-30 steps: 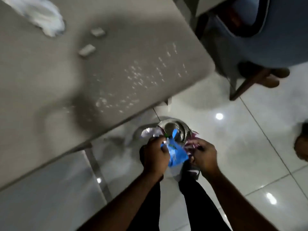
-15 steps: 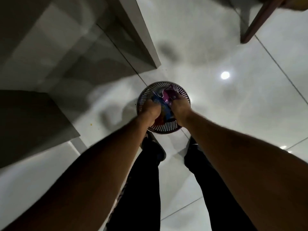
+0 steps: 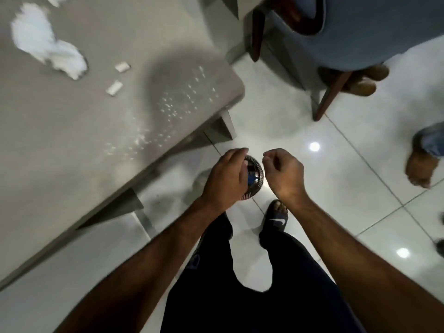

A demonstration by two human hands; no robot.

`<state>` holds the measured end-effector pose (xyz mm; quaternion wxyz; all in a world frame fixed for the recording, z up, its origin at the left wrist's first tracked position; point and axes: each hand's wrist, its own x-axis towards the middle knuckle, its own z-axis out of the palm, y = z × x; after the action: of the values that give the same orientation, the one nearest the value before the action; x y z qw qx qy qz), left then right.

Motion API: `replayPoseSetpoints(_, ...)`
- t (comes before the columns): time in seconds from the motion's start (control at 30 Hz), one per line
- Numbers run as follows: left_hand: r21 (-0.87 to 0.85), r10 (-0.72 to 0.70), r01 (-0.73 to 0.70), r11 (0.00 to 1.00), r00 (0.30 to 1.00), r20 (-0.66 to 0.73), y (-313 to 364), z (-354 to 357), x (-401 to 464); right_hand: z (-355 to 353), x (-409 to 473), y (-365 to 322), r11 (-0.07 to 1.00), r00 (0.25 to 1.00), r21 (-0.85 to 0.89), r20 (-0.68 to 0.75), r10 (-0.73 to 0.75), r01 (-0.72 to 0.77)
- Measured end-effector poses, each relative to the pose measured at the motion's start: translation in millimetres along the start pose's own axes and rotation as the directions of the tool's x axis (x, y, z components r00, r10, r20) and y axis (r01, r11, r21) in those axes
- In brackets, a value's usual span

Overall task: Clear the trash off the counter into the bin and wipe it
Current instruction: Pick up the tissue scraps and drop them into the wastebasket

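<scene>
A round metal mesh bin stands on the floor by the counter's corner, with blue and pink wrappers inside it. My left hand hovers over the bin and hides most of it, fingers loose and holding nothing. My right hand is just right of the bin, fingers curled with nothing in them. On the grey counter lie a white crumpled cloth or tissue, two small white scraps and a scatter of white crumbs.
A blue chair with wooden legs stands at the upper right with someone's feet under it. Another person's bare foot is at the right edge. My own feet stand on the glossy white tiled floor.
Both hands pushed the wrappers down into the bin, let go of them and came up empty. My view has lifted, so the counter is back in sight.
</scene>
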<state>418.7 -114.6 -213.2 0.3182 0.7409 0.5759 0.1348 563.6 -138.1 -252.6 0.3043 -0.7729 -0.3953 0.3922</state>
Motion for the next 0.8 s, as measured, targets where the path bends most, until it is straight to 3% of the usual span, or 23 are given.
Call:
replayPoseSetpoints(0.07,0.005,0.123,-0.123,0.992,0.989,-0.081,32.3,-39.8,-0.9,-21.5,-8.3,-51.2,0.996,0.995,-0.011,-0.041,-0.093,0.092)
replayPoseSetpoints(0.2,0.031,0.223,-0.224,0.974,0.929,-0.297,61.0,-121.9,11.9,-43.0,-11.3,-154.1,0.962,0.961,-0.072,-0.07,-0.268,0.263)
replayPoseSetpoints(0.27,0.077,0.233,-0.22,0.972,0.887,-0.399,56.4,-168.7,27.3,-39.1,-5.0,-209.3,0.937,0.938,-0.092,-0.049,-0.342,0.337)
replayPoseSetpoints(0.37,0.18,0.169,-0.093,0.979,0.865,-0.473,22.5,-229.0,50.9,-16.6,7.7,-282.6,0.906,0.912,-0.125,-0.021,-0.41,0.405)
replayPoseSetpoints(0.47,0.346,0.01,0.147,0.927,0.91,-0.414,-38.3,-282.8,71.9,25.0,21.8,-348.6,0.864,0.877,-0.159,0.037,-0.479,0.478)
replayPoseSetpoints(0.53,0.467,-0.06,0.212,0.859,0.945,-0.32,-76.5,-306.9,83.0,56.8,35.4,-382.6,0.815,0.841,-0.211,0.105,-0.53,0.54)
replayPoseSetpoints(0.67,0.604,-0.052,0.037,0.796,0.999,0.007,-122.6,-324.3,95.0,126.0,77.3,-432.5,0.666,0.766,-0.379,0.3,-0.569,0.642)
replayPoseSetpoints(0.73,0.547,-0.037,0.015,0.837,0.999,0.029,-127.9,-326.3,94.6,156.4,99.4,-444.5,0.582,0.741,-0.458,0.407,-0.534,0.671)
replayPoseSetpoints(0.8,0.43,-0.025,0.042,0.902,0.999,-0.044,-127.0,-332.4,92.5,182.8,120.8,-447.6,0.476,0.72,-0.54,0.528,-0.45,0.694)
